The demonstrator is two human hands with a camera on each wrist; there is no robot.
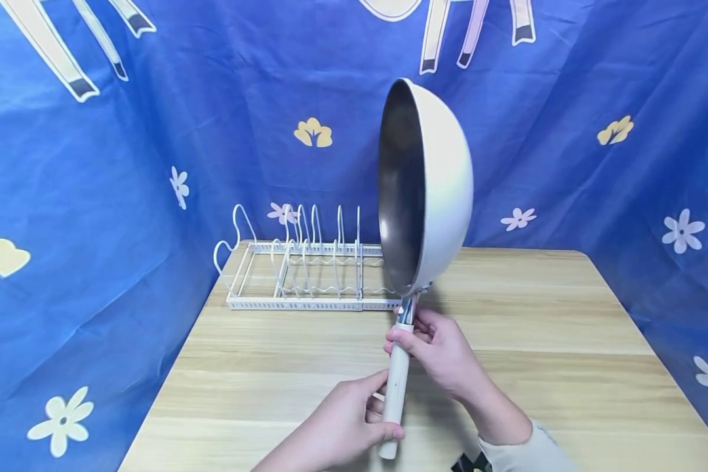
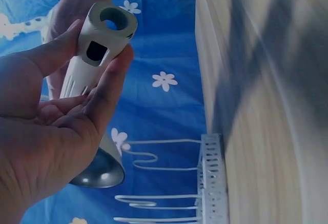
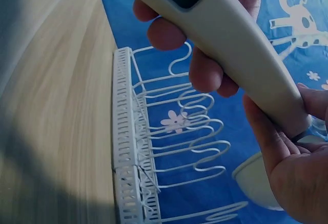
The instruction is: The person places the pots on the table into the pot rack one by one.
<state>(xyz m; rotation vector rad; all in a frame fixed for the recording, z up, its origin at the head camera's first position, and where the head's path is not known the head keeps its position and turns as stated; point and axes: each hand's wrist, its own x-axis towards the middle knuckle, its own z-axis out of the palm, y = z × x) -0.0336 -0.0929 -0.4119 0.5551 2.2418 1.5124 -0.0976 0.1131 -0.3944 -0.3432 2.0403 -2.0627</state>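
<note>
A deep frying pan (image 1: 445,183), white outside and dark inside, is held up on edge with its open side facing left. Its long off-white handle (image 1: 396,387) points down toward the front of the table. Near the handle's lower end, my left hand (image 1: 348,419) pinches it between thumb and fingers; the hollow end shows in the left wrist view. My right hand (image 1: 442,347) grips the upper handle, just below the metal joint (image 1: 407,309). Behind the pan stands a white wire rack (image 1: 295,303) with upright loops, its right end partly hidden by the pan.
The wooden table (image 1: 543,328) runs back to a blue patterned cloth (image 1: 242,131) that hangs behind and at both sides. A small black object (image 1: 469,463) lies at the front edge by my right sleeve (image 1: 531,452).
</note>
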